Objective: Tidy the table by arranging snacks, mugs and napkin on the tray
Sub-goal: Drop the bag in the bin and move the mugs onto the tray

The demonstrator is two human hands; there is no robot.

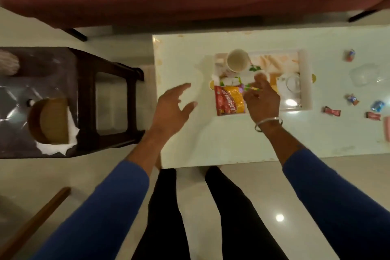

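Your right hand (262,102) fingers pinch a small snack over the tray (306,82) for placement; left hand (171,107) fingers spread, idle.

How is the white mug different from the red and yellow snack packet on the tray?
The white mug stands upright with its round open mouth up, while the snack packet lies flat. The mug is plain pale inside; the packet is bright red and yellow with printing. The mug sits at the tray's far left corner, the packet at its near left edge, beside the right hand. Both are on the tray.
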